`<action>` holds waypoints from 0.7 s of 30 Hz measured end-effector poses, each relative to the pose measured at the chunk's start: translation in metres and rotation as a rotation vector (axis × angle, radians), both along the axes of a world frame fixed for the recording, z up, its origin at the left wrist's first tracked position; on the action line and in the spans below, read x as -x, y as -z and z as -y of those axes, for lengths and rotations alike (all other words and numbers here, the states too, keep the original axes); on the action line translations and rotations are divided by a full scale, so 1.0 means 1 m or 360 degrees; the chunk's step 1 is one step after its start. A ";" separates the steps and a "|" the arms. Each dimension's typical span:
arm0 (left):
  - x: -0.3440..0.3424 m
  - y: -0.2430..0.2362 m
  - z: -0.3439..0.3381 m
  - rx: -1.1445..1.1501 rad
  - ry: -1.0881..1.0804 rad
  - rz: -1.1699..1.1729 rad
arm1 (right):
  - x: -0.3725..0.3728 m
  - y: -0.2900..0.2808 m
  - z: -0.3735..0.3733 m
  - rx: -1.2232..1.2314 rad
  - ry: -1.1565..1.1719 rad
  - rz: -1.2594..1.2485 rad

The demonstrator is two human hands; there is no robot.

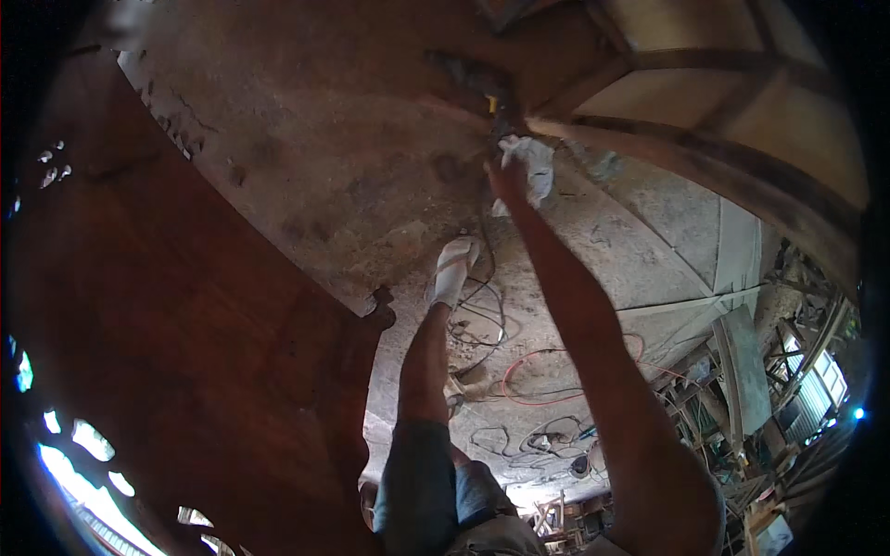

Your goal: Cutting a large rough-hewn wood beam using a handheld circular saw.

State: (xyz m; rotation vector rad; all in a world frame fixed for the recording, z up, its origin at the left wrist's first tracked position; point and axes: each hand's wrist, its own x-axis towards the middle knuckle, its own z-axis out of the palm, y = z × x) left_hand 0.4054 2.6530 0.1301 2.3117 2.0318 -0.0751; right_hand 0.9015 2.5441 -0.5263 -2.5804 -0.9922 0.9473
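My right arm reaches up and forward from the lower right, and my right hand (508,178) is closed at a crumpled white cloth or bag (535,167). The fingers are small and dark here, but they appear to grip its left edge. Just beyond the hand is a dark drill-like power tool (477,74) with a yellow part, its handle end close to the white thing. Whether the hand also touches the tool is hidden. A dark cord runs from near the hand toward my foot. My left hand is out of view.
A large reddish-brown wooden panel (204,306) fills the left side. Framed wooden panelling (705,139) curves across the upper right. My foot in a white covering (454,269) stands on the dusty floor among black cords and an orange cable (547,402). Piled timber (742,371) lies right.
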 end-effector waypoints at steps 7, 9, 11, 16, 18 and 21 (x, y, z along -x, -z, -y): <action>-0.036 0.032 -0.013 -0.0031 -0.0179 0.0098 | -0.095 0.108 -0.058 0.0003 0.0638 -0.0966; -0.031 0.032 -0.013 -0.0042 -0.0228 0.0126 | -0.107 0.107 -0.072 0.0063 0.0798 -0.1037; -0.033 0.016 -0.004 -0.0080 -0.0277 0.0096 | -0.084 0.094 -0.114 0.0104 0.0942 -0.1181; -0.048 0.025 -0.008 -0.0049 -0.0309 0.0269 | -0.113 0.069 -0.101 -0.0773 0.0837 -0.2137; -0.049 0.048 -0.013 -0.0026 -0.0341 0.0452 | -0.168 0.040 -0.088 -0.0203 0.1191 -0.2444; -0.048 0.024 -0.005 -0.0017 -0.0525 0.0558 | -0.070 -0.011 -0.004 -0.0560 0.1010 -0.2793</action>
